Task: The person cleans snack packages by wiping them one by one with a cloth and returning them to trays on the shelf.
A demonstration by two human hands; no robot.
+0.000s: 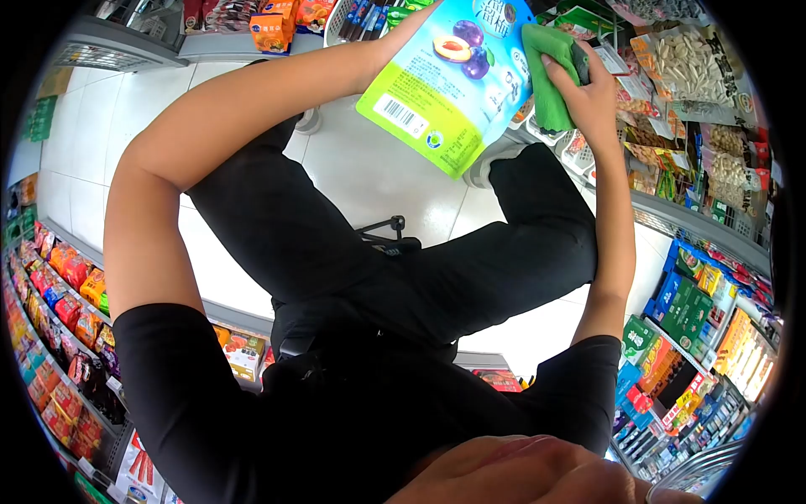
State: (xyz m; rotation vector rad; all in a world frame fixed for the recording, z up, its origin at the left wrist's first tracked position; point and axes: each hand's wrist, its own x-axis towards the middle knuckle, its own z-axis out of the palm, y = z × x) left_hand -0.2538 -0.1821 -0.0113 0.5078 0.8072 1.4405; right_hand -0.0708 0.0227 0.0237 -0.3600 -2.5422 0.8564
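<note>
A large blue and green snack bag (462,92) with plums printed on it is held up over the floor, its barcode side facing me. My left hand (400,40) grips it at its upper left edge, the fingers hidden behind the bag. My right hand (588,92) is closed round a folded green cloth (550,80), thumb on top. The cloth lies against the right edge of the bag. Something dark grey shows at the cloth's right side, beside my fingers.
Shelves of packaged snacks surround me. Hanging bags of seeds (684,67) are at upper right, orange packets (270,34) at upper left. A white basket (337,23) holds dark packets. Boxed goods (684,311) fill the right shelf. My spread knees are below the bag.
</note>
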